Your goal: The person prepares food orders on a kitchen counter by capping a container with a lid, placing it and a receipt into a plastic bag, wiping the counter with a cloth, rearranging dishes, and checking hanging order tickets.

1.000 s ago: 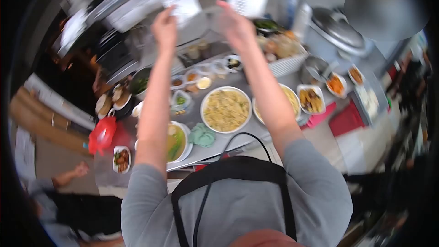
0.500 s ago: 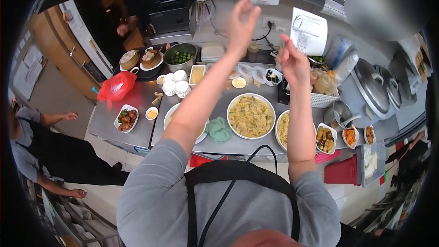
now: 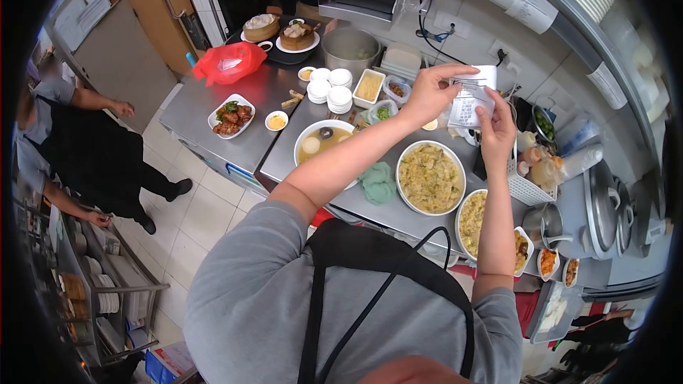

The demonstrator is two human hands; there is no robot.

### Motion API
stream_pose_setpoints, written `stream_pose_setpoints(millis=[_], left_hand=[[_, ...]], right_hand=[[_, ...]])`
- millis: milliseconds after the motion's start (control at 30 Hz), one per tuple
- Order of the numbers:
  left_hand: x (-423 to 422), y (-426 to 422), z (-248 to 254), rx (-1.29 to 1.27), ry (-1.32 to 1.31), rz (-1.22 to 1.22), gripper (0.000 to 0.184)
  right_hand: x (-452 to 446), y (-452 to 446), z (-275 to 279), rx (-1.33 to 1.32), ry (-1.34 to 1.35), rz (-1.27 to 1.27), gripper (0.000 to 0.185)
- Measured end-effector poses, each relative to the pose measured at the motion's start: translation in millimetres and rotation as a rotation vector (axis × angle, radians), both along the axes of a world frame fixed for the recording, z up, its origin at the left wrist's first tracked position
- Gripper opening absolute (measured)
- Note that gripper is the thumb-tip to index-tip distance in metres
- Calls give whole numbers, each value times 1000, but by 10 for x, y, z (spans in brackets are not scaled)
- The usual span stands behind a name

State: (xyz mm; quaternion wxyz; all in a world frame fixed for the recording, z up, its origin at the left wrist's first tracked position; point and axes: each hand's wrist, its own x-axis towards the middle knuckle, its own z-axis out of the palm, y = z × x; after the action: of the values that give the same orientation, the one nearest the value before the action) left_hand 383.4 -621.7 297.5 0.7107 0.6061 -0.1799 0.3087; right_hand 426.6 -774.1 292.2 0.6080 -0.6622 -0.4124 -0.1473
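My left grip (image 3: 434,96) has joined my right grip (image 3: 499,124) on the printed slip (image 3: 468,110). Both are closed on it, supporting opposite sides. The round bowl (image 3: 430,214) sits on the tabletop (image 3: 203,117), nearer my body than either grip.

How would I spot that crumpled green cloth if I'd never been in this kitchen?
Start with the long steel counter in front of the person in the grey shirt. Along its near edge, find the bowl of broth and the big round bowl of chopped yellow food. The cloth lies between them: a soft, pale green heap, while both neighbours are rigid white bowls.
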Motion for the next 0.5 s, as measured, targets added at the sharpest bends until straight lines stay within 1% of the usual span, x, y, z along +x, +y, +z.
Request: stream_pose_setpoints(millis=[33, 67, 100, 133, 167, 233, 267, 300, 333, 367, 433, 467, 500], left_hand=[[-41, 54, 13, 92, 9, 18, 41], [-84, 90, 25, 67, 42, 52, 32], [-139, 131, 37, 67, 40, 50, 32], [-215, 173, 67, 91, 21, 158, 31], [-284, 224, 83, 117, 0, 261, 30], [-345, 369, -22, 137, 6, 271, 26], [-354, 426, -92, 131, 23, 256, 25], [-422, 471, -134, 174, -14, 269, 22], [-482, 509, -205, 138, 13, 235, 20], [-547, 526, -241, 121, 81, 229, 19], [-639, 585, -384, 131, 166, 236, 17], [-689, 621, -470, 98, 252, 232, 17], [-751, 655, -546, 107, 249, 216, 17]], right_hand=[[36, -9, 35, -1, 0, 1, 35], [100, -33, 86, -94, -219, -99, 33], [149, -50, 152, -185, -440, -201, 32], [159, -62, 255, -202, -488, -302, 36], [142, -65, 399, -174, -456, -308, 36], [220, -83, 652, -56, -489, -420, 34], [294, -95, 765, -55, -494, -456, 34], [381, -87, 887, 210, -425, -326, 32], [487, -106, 994, 474, -359, -188, 30], [613, -159, 1074, 480, -374, -222, 30], [877, -255, 1160, 368, -296, -313, 26], [1049, -257, 1128, 331, -231, -308, 26], [1165, -268, 1066, 296, -165, -298, 25]])
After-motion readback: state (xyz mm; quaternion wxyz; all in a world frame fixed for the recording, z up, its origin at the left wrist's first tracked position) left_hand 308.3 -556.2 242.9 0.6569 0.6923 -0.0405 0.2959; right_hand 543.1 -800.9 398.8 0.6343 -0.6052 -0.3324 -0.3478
